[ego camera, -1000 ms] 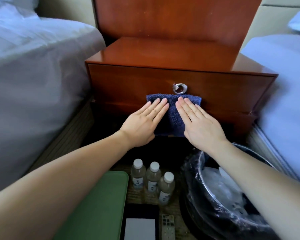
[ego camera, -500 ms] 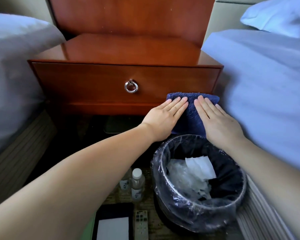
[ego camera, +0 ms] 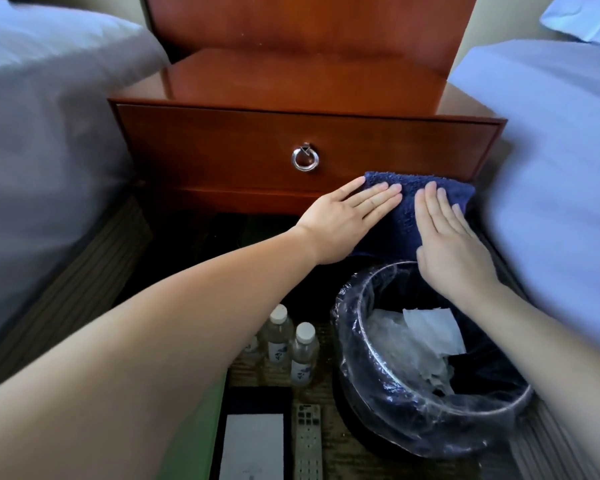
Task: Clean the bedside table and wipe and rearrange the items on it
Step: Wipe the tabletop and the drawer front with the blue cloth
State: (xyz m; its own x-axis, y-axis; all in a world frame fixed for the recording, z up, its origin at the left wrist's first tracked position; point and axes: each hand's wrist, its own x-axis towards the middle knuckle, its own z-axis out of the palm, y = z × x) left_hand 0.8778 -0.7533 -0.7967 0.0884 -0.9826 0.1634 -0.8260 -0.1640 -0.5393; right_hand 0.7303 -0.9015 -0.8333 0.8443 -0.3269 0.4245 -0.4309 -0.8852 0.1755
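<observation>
Your left hand (ego camera: 343, 220) and right hand (ego camera: 447, 244) press the blue cloth (ego camera: 409, 216) with flat, straight fingers; sweep evenly along the drawer front (ego camera: 222, 147).

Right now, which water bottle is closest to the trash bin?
The rightmost bottle, at the front of the group. It stands right beside the plastic-lined bin; the other bottles stand farther left.
</observation>
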